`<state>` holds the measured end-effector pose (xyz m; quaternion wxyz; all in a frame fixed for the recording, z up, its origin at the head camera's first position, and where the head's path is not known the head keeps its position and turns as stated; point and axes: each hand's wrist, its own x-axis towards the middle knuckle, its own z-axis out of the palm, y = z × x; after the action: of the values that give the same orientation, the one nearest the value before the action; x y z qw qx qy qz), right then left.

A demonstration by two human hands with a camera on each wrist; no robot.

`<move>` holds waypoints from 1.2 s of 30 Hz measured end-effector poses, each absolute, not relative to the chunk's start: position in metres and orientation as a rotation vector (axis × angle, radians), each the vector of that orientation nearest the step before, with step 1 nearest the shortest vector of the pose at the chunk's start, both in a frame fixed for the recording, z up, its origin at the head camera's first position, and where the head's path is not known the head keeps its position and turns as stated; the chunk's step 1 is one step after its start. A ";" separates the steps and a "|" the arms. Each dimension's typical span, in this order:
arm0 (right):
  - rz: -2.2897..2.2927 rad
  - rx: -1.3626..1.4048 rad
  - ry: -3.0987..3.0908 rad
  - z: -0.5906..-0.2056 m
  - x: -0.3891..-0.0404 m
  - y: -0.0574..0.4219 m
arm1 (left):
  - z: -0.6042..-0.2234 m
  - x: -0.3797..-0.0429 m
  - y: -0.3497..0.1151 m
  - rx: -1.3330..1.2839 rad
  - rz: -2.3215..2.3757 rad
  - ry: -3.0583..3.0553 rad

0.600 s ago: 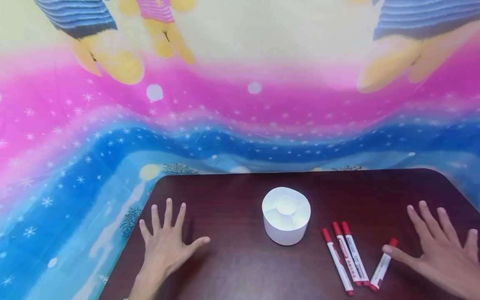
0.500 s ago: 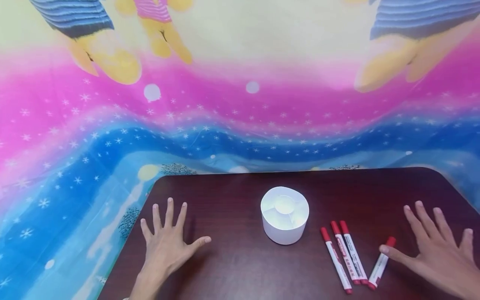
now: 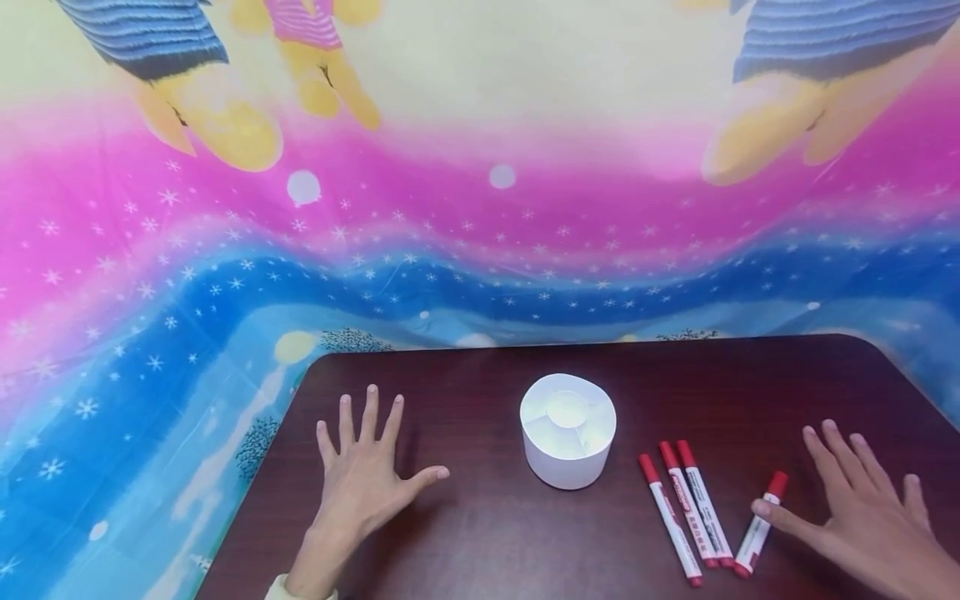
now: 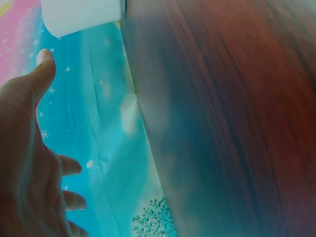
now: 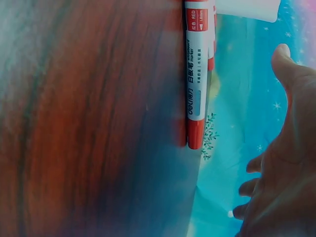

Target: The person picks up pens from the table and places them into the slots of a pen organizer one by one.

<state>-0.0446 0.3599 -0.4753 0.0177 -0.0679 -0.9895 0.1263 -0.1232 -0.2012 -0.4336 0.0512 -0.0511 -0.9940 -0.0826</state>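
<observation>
My left hand (image 3: 363, 483): fingers and thumb spread wide, holding nothing, over the left part of the table (image 3: 480, 533); pale sleeve cuff (image 3: 281, 590) at the wrist. My right hand (image 3: 873, 508): likewise spread, grasping nothing. From the head view its thumb tip overlaps the lone marker (image 3: 753, 546); from the right wrist, thumb and nearest barrel stand apart. Legible on that barrel: "deli 得力", "白板笔", "whiteboard marker", and on a red band "红色 RED". Finer print uncertain.

Further left, three more red-capped white markers, caps pointing away from me: left marker (image 3: 673, 525) slightly apart, middle marker (image 3: 690, 508) and right marker (image 3: 707, 508) close together. The middle one bears a red logo and characters, too small to read. Beyond, between my hands: white divided container (image 3: 567, 468), upright, round central compartment. Backdrop: printed cloth (image 3: 450, 217), snowflakes on pink and blue.
</observation>
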 end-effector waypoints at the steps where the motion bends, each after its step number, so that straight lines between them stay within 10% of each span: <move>1: 0.411 -0.203 -3.082 -0.478 -0.044 0.361 | -0.433 -0.124 -0.199 -0.161 -0.254 -3.026; 36: 0.941 -0.837 -3.047 -0.479 -0.041 0.346 | -0.424 -0.146 -0.140 -0.527 -0.566 -2.896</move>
<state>-0.0407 0.3459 -0.4787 -0.0774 -0.2530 -0.9214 0.2846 -0.1461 -0.1400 -0.4242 0.0719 -0.1754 -0.9636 -0.1884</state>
